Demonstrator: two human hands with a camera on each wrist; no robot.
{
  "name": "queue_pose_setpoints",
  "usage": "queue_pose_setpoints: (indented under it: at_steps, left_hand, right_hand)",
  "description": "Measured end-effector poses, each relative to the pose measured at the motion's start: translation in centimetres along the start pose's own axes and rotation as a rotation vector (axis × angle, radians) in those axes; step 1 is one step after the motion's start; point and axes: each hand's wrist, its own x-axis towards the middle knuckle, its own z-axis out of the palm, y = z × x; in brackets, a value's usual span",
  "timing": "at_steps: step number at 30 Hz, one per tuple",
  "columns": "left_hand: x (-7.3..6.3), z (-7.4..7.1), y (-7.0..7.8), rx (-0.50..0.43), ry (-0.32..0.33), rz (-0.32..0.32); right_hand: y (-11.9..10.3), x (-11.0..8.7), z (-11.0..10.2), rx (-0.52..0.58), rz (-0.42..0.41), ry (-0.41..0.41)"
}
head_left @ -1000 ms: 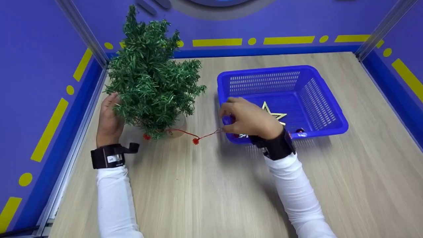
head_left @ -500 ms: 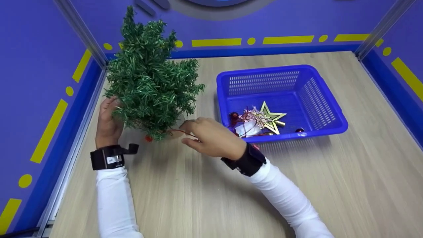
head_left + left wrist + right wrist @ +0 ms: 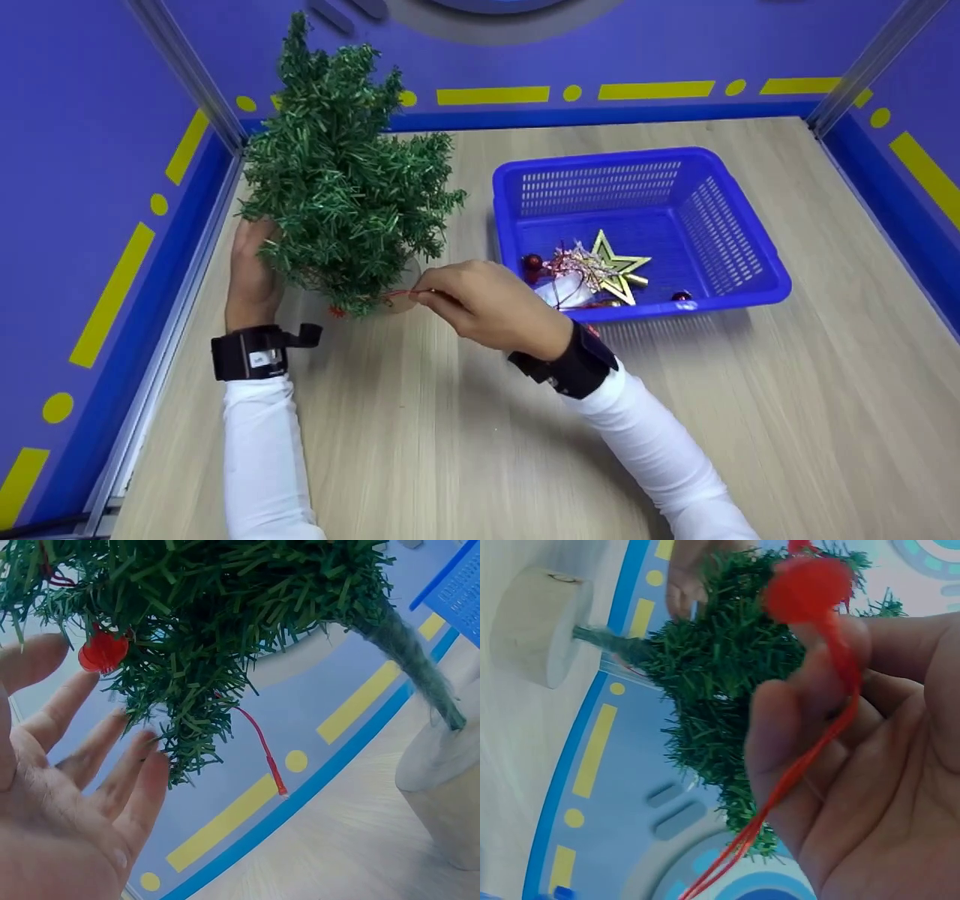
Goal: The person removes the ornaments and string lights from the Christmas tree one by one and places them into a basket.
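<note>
A small green artificial Christmas tree (image 3: 341, 169) stands on a round wooden base (image 3: 442, 787) at the left. My right hand (image 3: 491, 307) pinches a thin red string light (image 3: 802, 757) at the tree's lower right, thumb against fingers. A flower-shaped red cap (image 3: 810, 589) on that cord shows by the fingertips in the right wrist view. At the tree's left side is my left hand (image 3: 253, 274), its fingers loosely spread beside the lower branches, partly hidden by them in the head view. Another red cap (image 3: 103, 652) hangs among the branches near its fingertips.
Right of the tree sits a blue plastic basket (image 3: 705, 154). It holds a gold star (image 3: 619, 264), a pink tinsel bunch (image 3: 577, 262), a white piece (image 3: 566, 291) and dark red balls (image 3: 532, 261). Blue walls (image 3: 480, 45) stand behind and beside the table.
My right hand has moved left from the basket to the tree's lower right and now pinches the red string light closer to the branches. My left hand has stayed nearly in place.
</note>
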Motion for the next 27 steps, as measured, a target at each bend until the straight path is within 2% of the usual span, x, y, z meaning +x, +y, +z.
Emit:
queue_pose_setpoints:
  at_steps: [4, 8, 11, 13, 15, 17, 20, 22, 24, 26, 27]
  left_hand:
    - [0.0, 0.0, -0.1, 0.031, -0.013, -0.017]
    - [0.0, 0.0, -0.4, 0.129, -0.02, -0.03]
    - [-0.1, -0.1, -0.9, 0.226, -0.052, 0.01]
    - [-0.1, -0.2, -1.2, 0.248, -0.07, 0.053]
    - [-0.1, -0.1, -1.2, 0.266, -0.058, 0.039]
    - [-0.1, 0.3, -1.2, 0.189, -0.037, 0.02]
    - [-0.4, 0.6, -1.3, 0.025, -0.036, 0.014]
    - [-0.5, 0.7, -1.7, -0.098, -0.053, 0.031]
    - [-0.7, 0.6, -1.7, -0.136, -0.043, -0.003]
    - [-0.7, 0.5, -1.5, -0.066, 0.027, -0.077]
    - [-0.6, 0.5, -1.3, -0.033, 0.051, -0.094]
  right_hand:
    - [-0.4, -0.2, -0.6, 0.034, -0.045, 0.061]
    - [-0.6, -0.3, -1.0, 0.058, -0.082, 0.093]
    - [-0.6, -0.4, -1.1, 0.059, -0.088, 0.097]
    - [-0.5, -0.4, -1.2, 0.057, -0.083, 0.095]
    - [-0.5, -0.4, -1.4, 0.057, -0.076, 0.094]
    - [-0.4, -0.4, -1.5, 0.059, -0.073, 0.09]
    - [-0.3, -0.5, -1.7, 0.058, -0.067, 0.072]
    - [-0.3, -0.5, -1.7, 0.048, -0.063, 0.061]
    - [-0.3, -0.5, -1.7, 0.037, -0.055, 0.057]
    - [-0.1, -0.5, -1.7, 0.022, -0.054, 0.059]
    - [-0.1, -0.5, -1.7, 0.017, -0.054, 0.061]
